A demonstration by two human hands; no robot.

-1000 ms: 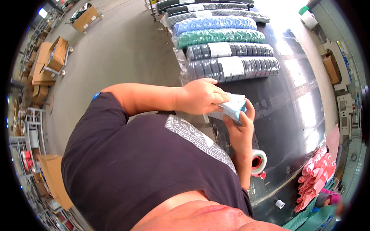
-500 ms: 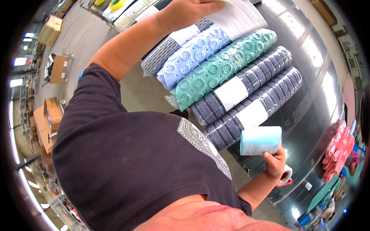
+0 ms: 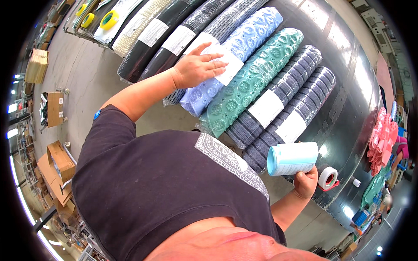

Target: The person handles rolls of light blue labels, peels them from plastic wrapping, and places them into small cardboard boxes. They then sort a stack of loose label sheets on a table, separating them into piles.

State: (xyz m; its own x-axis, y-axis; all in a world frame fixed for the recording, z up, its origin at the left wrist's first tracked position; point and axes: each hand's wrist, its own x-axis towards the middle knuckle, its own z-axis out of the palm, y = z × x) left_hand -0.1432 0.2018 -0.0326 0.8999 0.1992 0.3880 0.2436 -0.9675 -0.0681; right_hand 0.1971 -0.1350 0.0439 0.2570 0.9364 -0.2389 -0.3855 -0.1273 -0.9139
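Observation:
My left hand (image 3: 198, 69) lies flat with its fingers spread on a white label (image 3: 230, 69) on a plastic-wrapped blue patterned roll (image 3: 257, 30). Part of the label is hidden under the palm and fingers. Right beside that roll is a green patterned roll (image 3: 257, 82), with no label showing on it. Closer to me are two dark striped rolls (image 3: 305, 65), each bearing a white label (image 3: 266, 108). My right hand (image 3: 306, 180) is closed round the edge of a curled pale-blue stack of label sheets (image 3: 291, 160), held beyond the ends of the dark rolls.
Further rolls, black (image 3: 139, 52), grey and cream (image 3: 141, 21), line the left of the dark shiny table (image 3: 348, 108). A white tape roll (image 3: 327, 177) sits near my right hand. Yellow tape (image 3: 109, 20) lies on a rack at upper left. Pink material (image 3: 381, 143) is at far right.
My left hand has come down from the far end of the rolls, where it held a blurred white sheet. A label now lies on the blue roll under it. My right hand keeps its hold.

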